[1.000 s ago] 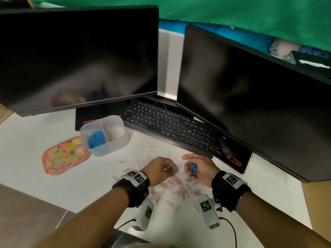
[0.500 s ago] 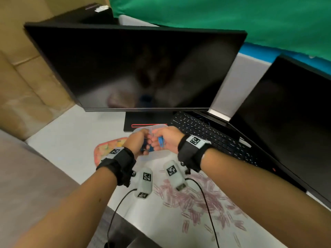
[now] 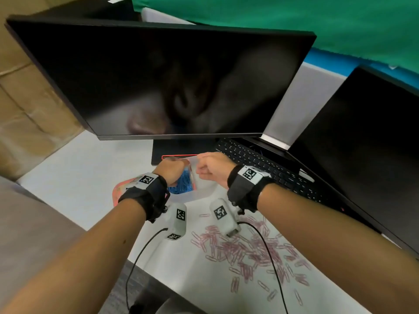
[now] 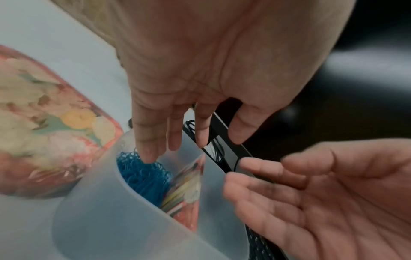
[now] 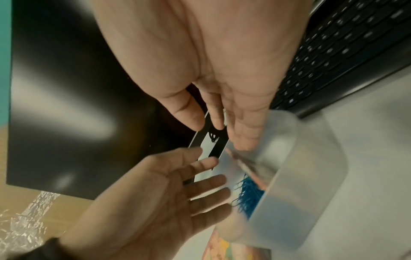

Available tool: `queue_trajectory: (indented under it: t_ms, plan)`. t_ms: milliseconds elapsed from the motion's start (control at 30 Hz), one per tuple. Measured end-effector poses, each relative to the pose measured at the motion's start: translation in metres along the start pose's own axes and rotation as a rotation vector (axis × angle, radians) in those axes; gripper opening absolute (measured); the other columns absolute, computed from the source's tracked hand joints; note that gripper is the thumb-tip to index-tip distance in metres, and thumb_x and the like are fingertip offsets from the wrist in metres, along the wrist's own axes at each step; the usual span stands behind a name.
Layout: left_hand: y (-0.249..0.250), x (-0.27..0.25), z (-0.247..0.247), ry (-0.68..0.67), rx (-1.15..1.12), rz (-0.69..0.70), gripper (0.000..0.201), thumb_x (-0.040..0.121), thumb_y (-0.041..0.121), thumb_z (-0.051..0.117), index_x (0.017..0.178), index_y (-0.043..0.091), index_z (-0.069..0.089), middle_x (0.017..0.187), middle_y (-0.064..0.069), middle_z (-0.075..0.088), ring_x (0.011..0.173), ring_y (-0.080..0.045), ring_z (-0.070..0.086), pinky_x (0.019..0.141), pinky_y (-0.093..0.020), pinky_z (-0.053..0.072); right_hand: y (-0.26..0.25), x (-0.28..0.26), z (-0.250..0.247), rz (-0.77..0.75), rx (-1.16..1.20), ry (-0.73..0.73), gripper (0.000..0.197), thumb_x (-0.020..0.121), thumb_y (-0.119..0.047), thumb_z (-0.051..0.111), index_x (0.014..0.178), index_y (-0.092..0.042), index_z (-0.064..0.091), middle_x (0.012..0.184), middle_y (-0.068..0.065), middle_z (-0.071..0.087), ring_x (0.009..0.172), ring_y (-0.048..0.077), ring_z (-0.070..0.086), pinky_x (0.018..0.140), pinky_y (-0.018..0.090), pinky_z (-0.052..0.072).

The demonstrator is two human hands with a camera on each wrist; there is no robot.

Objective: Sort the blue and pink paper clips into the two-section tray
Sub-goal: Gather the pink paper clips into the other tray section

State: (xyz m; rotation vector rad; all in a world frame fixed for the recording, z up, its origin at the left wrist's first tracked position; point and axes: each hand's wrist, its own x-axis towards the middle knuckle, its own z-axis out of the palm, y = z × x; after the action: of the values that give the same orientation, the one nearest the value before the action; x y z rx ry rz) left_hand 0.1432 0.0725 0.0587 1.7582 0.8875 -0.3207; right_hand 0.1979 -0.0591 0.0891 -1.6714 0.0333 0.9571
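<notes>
The translucent two-section tray (image 3: 201, 192) stands in front of the left monitor. Its left section holds a heap of blue paper clips (image 3: 181, 185), also visible in the left wrist view (image 4: 144, 176) and the right wrist view (image 5: 249, 195). A floral divider (image 4: 186, 190) splits the tray. My left hand (image 3: 173, 169) hangs over the blue clips with straight fingers (image 4: 149, 151), holding nothing. My right hand (image 3: 208, 169) hovers over the tray's far rim, its fingers (image 5: 242, 139) straight and bare. Several pink paper clips (image 3: 244, 252) lie scattered on the white table near me.
A floral lid (image 3: 116, 189) lies left of the tray. A black keyboard (image 3: 260, 164) runs behind and to the right. Two dark monitors (image 3: 158, 82) (image 3: 362, 143) stand close behind. Wrist cables (image 3: 140, 252) trail across the table's near edge.
Both hands went from the clip pile to the tray carrying blue clips. They have opened over the left section and no longer hold any clips.
</notes>
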Motion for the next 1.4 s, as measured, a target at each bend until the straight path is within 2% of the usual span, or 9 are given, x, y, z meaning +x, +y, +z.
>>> queue_trajectory:
  t_ms: [133, 233, 333, 433, 633, 1000, 1100, 1267, 1400]
  plan:
    - [0.004, -0.028, 0.014, 0.187, 0.120, 0.363, 0.012, 0.091, 0.021, 0.054, 0.097, 0.017, 0.063, 0.093, -0.003, 0.067, 0.089, -0.021, 0.062, 0.081, -0.026, 0.046, 0.036, -0.028, -0.050, -0.081, -0.148, 0.053, 0.025, 0.094, -0.006, 0.050, 0.117, -0.009, 0.061, 0.104, 0.011, 0.064, 0.092, 0.020, 0.059, 0.085, 0.033, 0.050]
    - [-0.008, -0.051, 0.035, -0.033, 0.235, 0.529, 0.016, 0.092, 0.016, 0.053, 0.084, 0.024, 0.064, 0.079, 0.006, 0.065, 0.078, -0.018, 0.064, 0.076, -0.025, 0.050, 0.093, -0.063, -0.099, -0.108, -0.364, 0.161, 0.026, 0.097, -0.013, 0.049, 0.121, -0.014, 0.059, 0.120, 0.004, 0.063, 0.106, 0.015, 0.059, 0.095, 0.033, 0.048]
    - [-0.036, -0.061, 0.057, -0.262, 0.619, 0.509, 0.021, 0.093, 0.027, 0.055, 0.112, 0.025, 0.063, 0.111, 0.002, 0.063, 0.105, -0.020, 0.062, 0.090, -0.023, 0.045, 0.159, -0.105, -0.137, -0.094, -0.537, 0.344, 0.034, 0.096, -0.013, 0.048, 0.130, -0.016, 0.053, 0.132, 0.001, 0.054, 0.124, 0.015, 0.049, 0.101, 0.024, 0.038]
    - [-0.068, -0.060, 0.075, -0.368, 0.921, 0.347, 0.064, 0.094, 0.047, 0.048, 0.148, 0.021, 0.028, 0.153, -0.004, 0.028, 0.139, -0.021, 0.033, 0.112, -0.029, 0.029, 0.215, -0.134, -0.162, 0.020, -0.661, 0.473, 0.050, 0.097, -0.024, 0.048, 0.144, -0.013, 0.034, 0.151, 0.007, 0.035, 0.140, 0.021, 0.030, 0.112, 0.028, 0.026]
    - [-0.082, -0.064, 0.114, -0.414, 1.099, 0.306, 0.089, 0.092, 0.055, 0.044, 0.152, 0.016, -0.010, 0.156, -0.017, -0.025, 0.145, -0.035, -0.018, 0.120, -0.046, 0.006, 0.257, -0.137, -0.168, 0.227, -0.815, 0.489, 0.072, 0.099, -0.047, 0.032, 0.152, -0.014, -0.005, 0.160, 0.010, -0.013, 0.148, 0.024, -0.010, 0.121, 0.042, 0.001]
    - [-0.041, -0.040, 0.183, -0.429, 1.235, 0.603, 0.084, 0.095, 0.051, 0.040, 0.152, 0.015, -0.010, 0.157, -0.014, -0.023, 0.146, -0.032, -0.017, 0.120, -0.048, 0.001, 0.236, -0.112, -0.127, 0.034, -1.034, 0.142, 0.076, 0.095, -0.059, 0.015, 0.150, -0.014, -0.013, 0.154, 0.005, -0.028, 0.144, 0.022, -0.024, 0.119, 0.038, -0.009]
    - [-0.048, -0.049, 0.190, -0.507, 1.309, 0.706, 0.078, 0.096, 0.048, 0.038, 0.153, 0.018, -0.006, 0.158, -0.010, -0.022, 0.146, -0.028, -0.017, 0.121, -0.047, 0.001, 0.230, -0.122, -0.121, -0.069, -1.050, 0.008, 0.095, 0.075, -0.074, -0.002, 0.151, -0.017, -0.009, 0.157, 0.003, -0.021, 0.144, 0.017, -0.020, 0.120, 0.036, -0.005]
    - [-0.061, -0.065, 0.180, -0.647, 1.293, 0.783, 0.069, 0.098, 0.046, 0.034, 0.153, 0.024, 0.000, 0.160, 0.000, -0.011, 0.148, -0.017, -0.011, 0.122, -0.040, 0.002, 0.227, -0.126, -0.134, -0.109, -0.954, 0.114, 0.066, 0.100, -0.046, 0.024, 0.152, -0.019, -0.004, 0.159, -0.001, -0.015, 0.145, 0.011, -0.013, 0.120, 0.030, -0.001]
    - [-0.066, -0.063, 0.157, -0.395, 1.127, 0.732, 0.068, 0.098, 0.042, 0.037, 0.153, 0.017, 0.008, 0.161, -0.008, 0.001, 0.149, -0.025, 0.002, 0.121, -0.043, 0.014, 0.221, -0.104, -0.142, -0.037, -0.965, 0.147, 0.066, 0.101, -0.043, 0.026, 0.152, -0.018, -0.006, 0.159, 0.002, -0.017, 0.146, 0.015, -0.015, 0.120, 0.035, -0.005]
